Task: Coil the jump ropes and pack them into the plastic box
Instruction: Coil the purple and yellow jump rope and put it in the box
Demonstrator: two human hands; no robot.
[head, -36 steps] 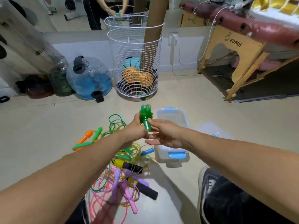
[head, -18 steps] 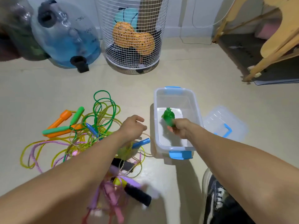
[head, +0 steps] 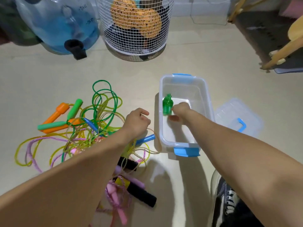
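Observation:
A clear plastic box with blue latches stands open on the floor. My right hand is inside it and grips a coiled green jump rope low against the box's left wall. My left hand hovers left of the box with fingers loosely curled, holding nothing, above a tangled pile of jump ropes. The pile has green, yellow, purple and pink cords, with orange handles, green handles, a blue handle and black handles.
The box's clear lid lies on the floor right of the box. A white wire basket and a blue water bag stand behind. A wooden bench leg is at far right. My shoe is at bottom right.
My right hand carried the coiled green rope from mid-air down into the box. My left hand let go of it and dropped toward the rope pile. The camera tilted downward.

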